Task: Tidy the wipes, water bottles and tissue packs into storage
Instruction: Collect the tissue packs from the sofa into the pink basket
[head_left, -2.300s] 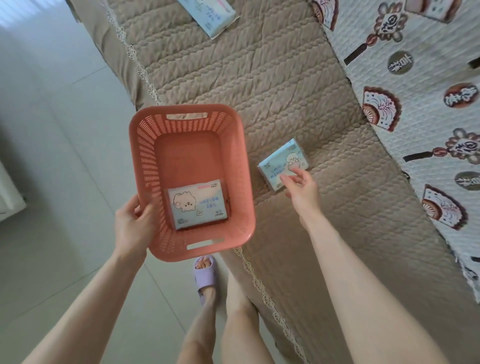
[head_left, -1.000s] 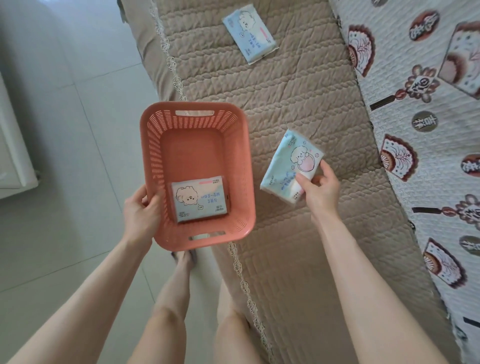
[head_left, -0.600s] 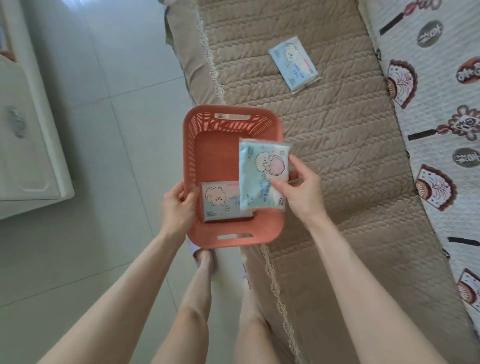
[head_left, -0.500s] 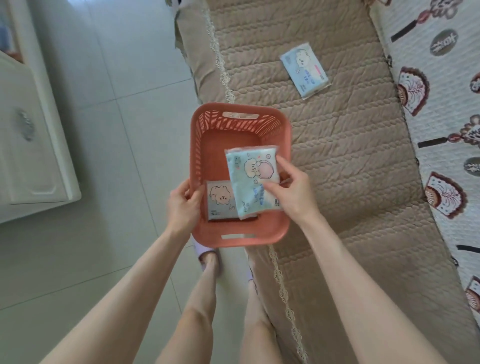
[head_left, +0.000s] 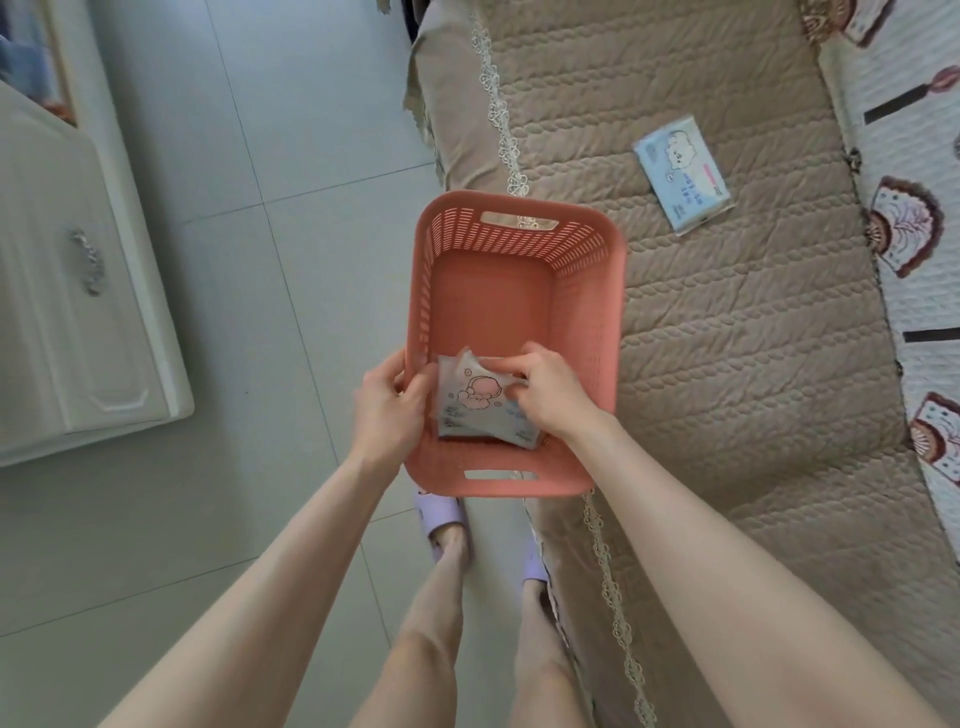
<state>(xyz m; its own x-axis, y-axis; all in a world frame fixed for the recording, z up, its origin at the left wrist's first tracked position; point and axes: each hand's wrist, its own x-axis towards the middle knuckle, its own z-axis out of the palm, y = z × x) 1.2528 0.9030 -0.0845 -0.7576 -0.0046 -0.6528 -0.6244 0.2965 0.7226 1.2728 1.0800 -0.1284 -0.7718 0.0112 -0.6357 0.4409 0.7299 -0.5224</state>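
At the near end of the pink basket (head_left: 589, 332), a tissue pack (head_left: 475, 408) with a pink cartoon print lies low against the floor of the basket, between the two hands. The right hand (head_left: 550, 392) reaches in from the right and pinches the pack's far edge with curled fingers. The left hand (head_left: 387, 410) grips the basket's left rim – its thumb is inside, just beside the pack's left edge. The basket hangs over the lace-trimmed edge of a quilted beige cover (head_left: 727, 338). A second tissue pack (head_left: 681, 174) lies on that cover, well apart from the basket – beyond its far right corner. A white cabinet (head_left: 78, 312) stands on the tiled floor (head_left: 260, 130) to the left.
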